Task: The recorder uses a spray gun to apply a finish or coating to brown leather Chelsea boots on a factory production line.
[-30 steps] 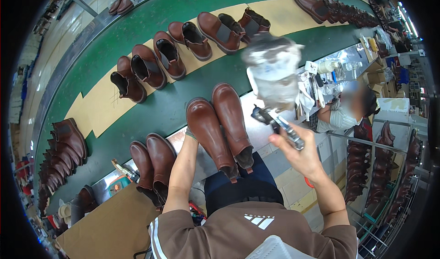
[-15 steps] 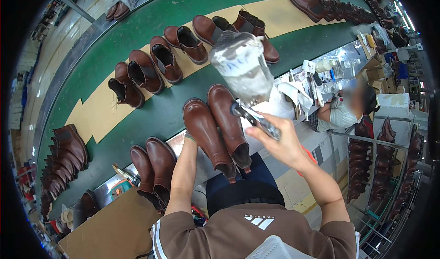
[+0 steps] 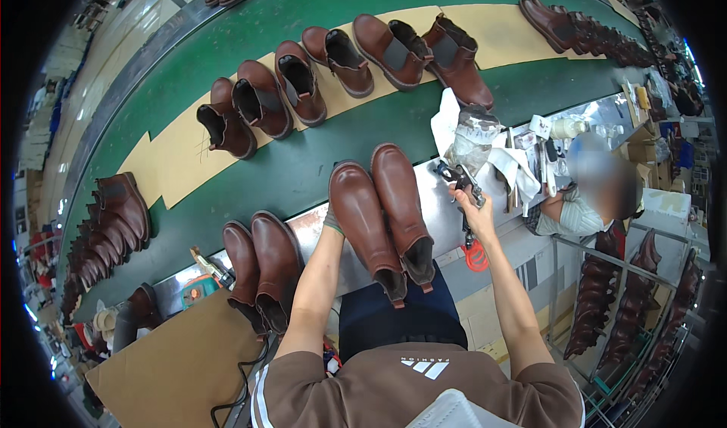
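Brown leather, smooth and glossy at the toes, covers the pair of boots [image 3: 367, 214] in front of the person's lap, over the near edge of the table [image 3: 303, 178]. They should be light enough for one hand but a little awkward together — firm at toe and sole, softer around the ankle opening. The polished uppers look easy to mark and perhaps slippery, so the soles or the insides seem the safer places to take hold. The left hand [image 3: 333, 220] is behind the left boot; its fingers are hidden, so I cannot tell how they grip. To the right of the boots, the right hand [image 3: 478, 214] has its fingers wrapped round a spray gun [image 3: 463, 176]. That is probably stiff and top-heavy, with a cloudy, plastic-covered cup [image 3: 475, 136] at its far end — best held by the handle. The boots sit side by side, toes away from the person, dark openings toward the lap, a small tab at each heel; whether they touch the table is unclear.
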`<state>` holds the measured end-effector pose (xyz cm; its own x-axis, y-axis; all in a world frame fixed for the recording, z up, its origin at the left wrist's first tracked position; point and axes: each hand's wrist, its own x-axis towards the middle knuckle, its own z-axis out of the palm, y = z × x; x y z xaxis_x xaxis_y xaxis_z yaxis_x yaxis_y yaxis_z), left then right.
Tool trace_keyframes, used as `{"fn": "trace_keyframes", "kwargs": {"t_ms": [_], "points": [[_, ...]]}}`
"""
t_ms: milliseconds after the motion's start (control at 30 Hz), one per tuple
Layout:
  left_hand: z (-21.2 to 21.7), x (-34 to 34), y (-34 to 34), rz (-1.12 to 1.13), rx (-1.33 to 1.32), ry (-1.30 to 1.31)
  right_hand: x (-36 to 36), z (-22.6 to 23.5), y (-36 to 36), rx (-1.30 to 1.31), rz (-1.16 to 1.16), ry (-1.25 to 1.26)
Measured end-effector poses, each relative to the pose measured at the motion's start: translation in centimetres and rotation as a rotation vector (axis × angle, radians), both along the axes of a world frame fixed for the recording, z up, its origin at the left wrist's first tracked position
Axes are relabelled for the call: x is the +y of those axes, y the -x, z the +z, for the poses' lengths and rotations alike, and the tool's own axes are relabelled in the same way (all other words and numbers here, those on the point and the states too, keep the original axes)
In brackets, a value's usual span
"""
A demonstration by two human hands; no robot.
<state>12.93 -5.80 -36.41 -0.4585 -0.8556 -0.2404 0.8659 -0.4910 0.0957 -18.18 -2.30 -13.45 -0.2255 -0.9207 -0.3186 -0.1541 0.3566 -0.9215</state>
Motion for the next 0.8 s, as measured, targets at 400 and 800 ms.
{"fn": "trace_keyframes", "kwargs": {"t_ms": [400,800], "points": [[18.7,-0.9,-5.6,0.714,-0.811,-0.257,3.2,2.9,-4.5,0.753,-0.161,0.418],[16.4,10.7,1.5,0.277,-1.63,0.023,2.0,-1.5,-10.1,0.103,0.117,-0.238]]}}
